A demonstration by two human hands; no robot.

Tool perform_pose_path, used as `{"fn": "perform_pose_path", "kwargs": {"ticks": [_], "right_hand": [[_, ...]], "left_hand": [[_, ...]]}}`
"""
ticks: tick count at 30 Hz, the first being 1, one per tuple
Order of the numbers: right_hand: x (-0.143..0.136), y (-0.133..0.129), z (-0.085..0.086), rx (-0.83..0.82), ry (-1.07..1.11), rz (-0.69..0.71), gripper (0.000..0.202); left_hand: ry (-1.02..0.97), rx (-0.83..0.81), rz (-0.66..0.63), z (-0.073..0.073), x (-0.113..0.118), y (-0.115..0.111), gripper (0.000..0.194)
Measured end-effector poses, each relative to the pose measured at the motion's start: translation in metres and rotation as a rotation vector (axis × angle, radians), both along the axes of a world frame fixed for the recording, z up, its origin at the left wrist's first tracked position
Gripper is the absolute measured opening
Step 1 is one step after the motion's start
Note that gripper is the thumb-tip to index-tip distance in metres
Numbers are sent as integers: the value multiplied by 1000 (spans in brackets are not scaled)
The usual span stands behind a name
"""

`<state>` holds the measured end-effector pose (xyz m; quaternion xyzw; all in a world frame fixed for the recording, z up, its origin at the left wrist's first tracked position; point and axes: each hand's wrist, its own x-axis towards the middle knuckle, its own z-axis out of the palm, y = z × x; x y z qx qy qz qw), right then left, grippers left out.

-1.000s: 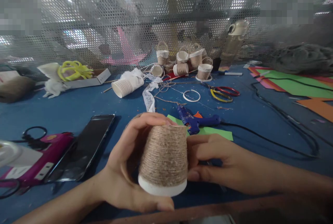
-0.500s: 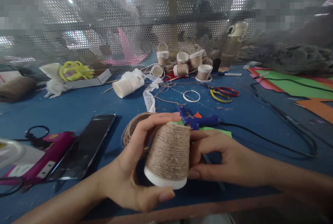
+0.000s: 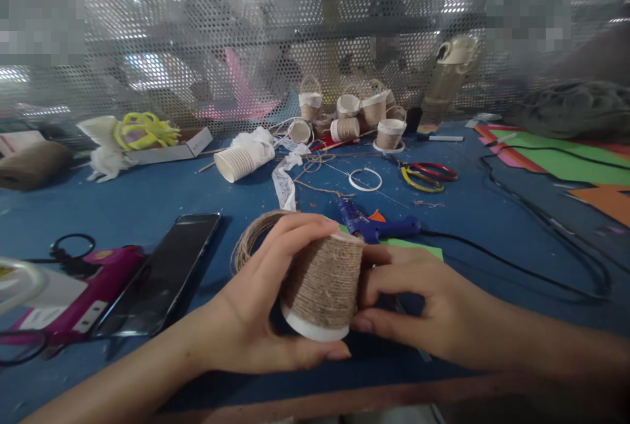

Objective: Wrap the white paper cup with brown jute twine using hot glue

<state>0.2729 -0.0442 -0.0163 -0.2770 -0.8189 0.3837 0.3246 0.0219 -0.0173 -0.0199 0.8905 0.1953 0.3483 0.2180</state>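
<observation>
Both hands hold 1 twine-wrapped cup [image 3: 322, 283] just above the blue table [image 3: 147, 201]: the left hand [image 3: 260, 319] curls around its side and white rim, the right hand [image 3: 418, 309] pinches the other flank. It looks light and crushable, its rough jute grippy; the sides suit holding.
</observation>
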Motion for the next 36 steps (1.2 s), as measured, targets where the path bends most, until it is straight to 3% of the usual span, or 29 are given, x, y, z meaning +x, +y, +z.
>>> {"fn": "perform_pose_path", "kwargs": {"ticks": [11, 26, 36], "right_hand": [[1, 2, 2, 28, -53, 2, 20], [9, 6, 1, 65, -103, -114, 18], [8, 7, 1, 140, -135, -146, 15]], "left_hand": [[-99, -84, 4, -2, 2, 5, 87], [-237, -211, -14, -8, -3, 7, 87], [-189, -220, 14, -9, -5, 11, 89]]}}
